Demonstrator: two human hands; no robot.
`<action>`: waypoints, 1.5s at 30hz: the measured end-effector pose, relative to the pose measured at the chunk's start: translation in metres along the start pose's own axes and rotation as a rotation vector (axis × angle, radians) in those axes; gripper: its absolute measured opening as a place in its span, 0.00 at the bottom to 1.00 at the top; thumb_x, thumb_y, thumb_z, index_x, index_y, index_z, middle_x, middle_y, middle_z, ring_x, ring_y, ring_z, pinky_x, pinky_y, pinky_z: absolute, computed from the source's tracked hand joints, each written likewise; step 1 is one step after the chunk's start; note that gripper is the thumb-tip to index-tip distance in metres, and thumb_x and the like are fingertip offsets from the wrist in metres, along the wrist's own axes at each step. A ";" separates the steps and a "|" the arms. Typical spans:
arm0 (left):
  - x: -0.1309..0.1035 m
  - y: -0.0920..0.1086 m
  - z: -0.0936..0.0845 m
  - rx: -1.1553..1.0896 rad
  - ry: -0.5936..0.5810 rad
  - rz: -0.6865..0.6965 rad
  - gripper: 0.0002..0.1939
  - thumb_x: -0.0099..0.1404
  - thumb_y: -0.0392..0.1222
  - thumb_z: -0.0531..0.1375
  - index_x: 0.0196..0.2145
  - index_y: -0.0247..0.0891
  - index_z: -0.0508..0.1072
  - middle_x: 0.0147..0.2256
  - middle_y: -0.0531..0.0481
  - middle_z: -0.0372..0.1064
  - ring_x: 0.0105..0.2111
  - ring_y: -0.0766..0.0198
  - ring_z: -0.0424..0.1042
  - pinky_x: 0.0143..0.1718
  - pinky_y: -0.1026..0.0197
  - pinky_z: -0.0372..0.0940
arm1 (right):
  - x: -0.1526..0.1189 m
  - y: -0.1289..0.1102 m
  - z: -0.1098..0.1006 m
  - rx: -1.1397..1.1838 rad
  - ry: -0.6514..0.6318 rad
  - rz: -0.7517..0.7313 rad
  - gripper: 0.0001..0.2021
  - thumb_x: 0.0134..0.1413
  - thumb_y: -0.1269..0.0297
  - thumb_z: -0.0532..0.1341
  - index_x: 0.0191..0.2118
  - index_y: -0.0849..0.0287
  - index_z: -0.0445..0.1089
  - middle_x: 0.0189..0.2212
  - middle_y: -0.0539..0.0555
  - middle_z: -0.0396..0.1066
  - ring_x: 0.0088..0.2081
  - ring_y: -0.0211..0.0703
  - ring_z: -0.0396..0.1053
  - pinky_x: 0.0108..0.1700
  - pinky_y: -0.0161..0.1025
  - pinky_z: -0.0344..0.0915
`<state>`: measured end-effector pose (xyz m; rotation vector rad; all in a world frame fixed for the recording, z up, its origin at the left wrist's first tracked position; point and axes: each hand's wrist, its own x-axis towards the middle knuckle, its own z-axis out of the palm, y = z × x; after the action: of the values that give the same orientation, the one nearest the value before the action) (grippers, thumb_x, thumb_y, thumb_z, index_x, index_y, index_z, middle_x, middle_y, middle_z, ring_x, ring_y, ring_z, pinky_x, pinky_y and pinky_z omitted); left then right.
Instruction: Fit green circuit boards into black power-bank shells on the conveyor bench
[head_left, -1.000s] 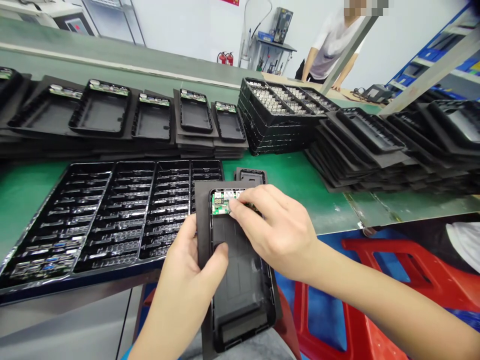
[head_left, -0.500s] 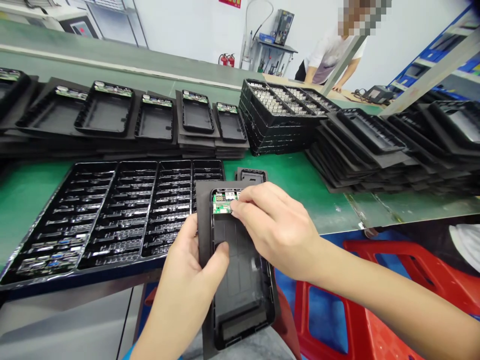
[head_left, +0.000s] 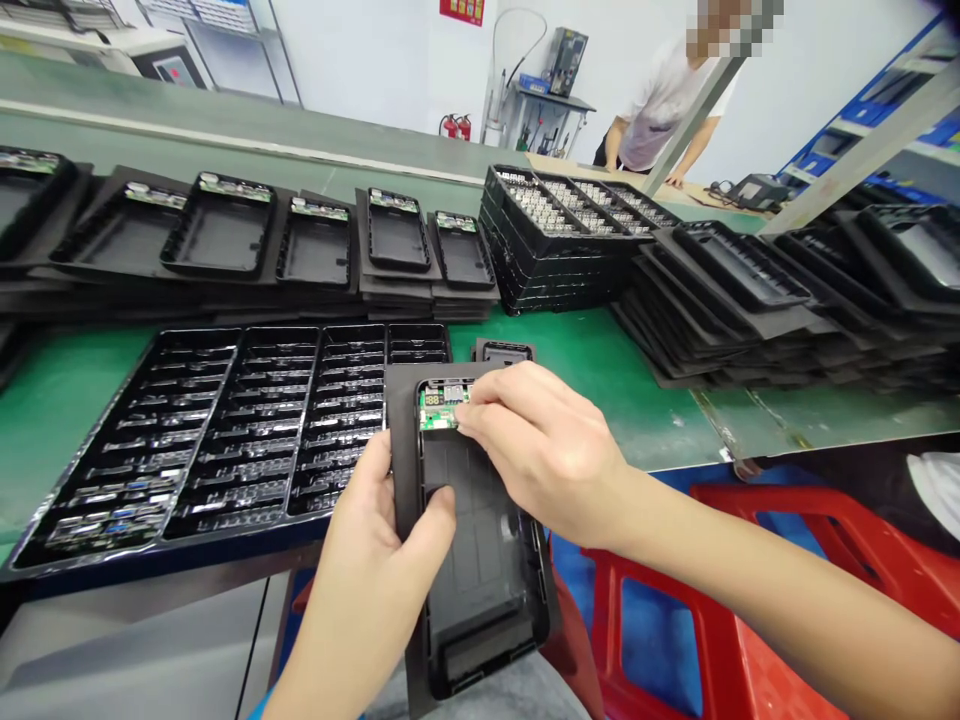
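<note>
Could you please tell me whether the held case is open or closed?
Open: the black case shows its interior, with a green circuit board visible inside.

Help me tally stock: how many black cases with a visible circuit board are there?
7: one case in the left hand, and six more cases in a row left of the stacked trays. Others may be hidden underneath.

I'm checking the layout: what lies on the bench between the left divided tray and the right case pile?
In the head view, a small black case, partly hidden by the right hand, lies there, then green bench top up to the pile.
</note>
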<state>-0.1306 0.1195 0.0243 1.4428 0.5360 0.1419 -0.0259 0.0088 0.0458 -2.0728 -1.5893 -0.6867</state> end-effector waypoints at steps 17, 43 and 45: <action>0.000 -0.001 -0.005 -0.089 -0.017 -0.045 0.20 0.54 0.37 0.61 0.45 0.45 0.63 0.33 0.56 0.72 0.28 0.67 0.71 0.26 0.67 0.67 | 0.006 0.003 0.003 0.039 0.030 -0.030 0.10 0.54 0.79 0.55 0.28 0.69 0.72 0.27 0.59 0.71 0.31 0.42 0.65 0.33 0.39 0.68; 0.035 -0.006 0.014 -0.019 -0.155 0.100 0.23 0.59 0.35 0.54 0.53 0.42 0.60 0.50 0.50 0.68 0.47 0.61 0.68 0.45 0.61 0.65 | -0.016 0.035 0.021 -0.038 -0.035 0.099 0.09 0.58 0.74 0.53 0.32 0.62 0.71 0.31 0.56 0.70 0.34 0.42 0.65 0.37 0.39 0.67; 0.055 -0.007 0.026 0.038 -0.167 0.138 0.22 0.58 0.33 0.55 0.51 0.40 0.62 0.48 0.49 0.69 0.46 0.60 0.69 0.45 0.59 0.65 | -0.021 0.054 0.028 -0.058 -0.035 0.130 0.09 0.58 0.73 0.53 0.33 0.62 0.70 0.31 0.56 0.70 0.34 0.42 0.65 0.36 0.40 0.67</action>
<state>-0.0726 0.1181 0.0042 1.5137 0.3039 0.1200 0.0253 -0.0030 0.0087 -2.2192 -1.4534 -0.6615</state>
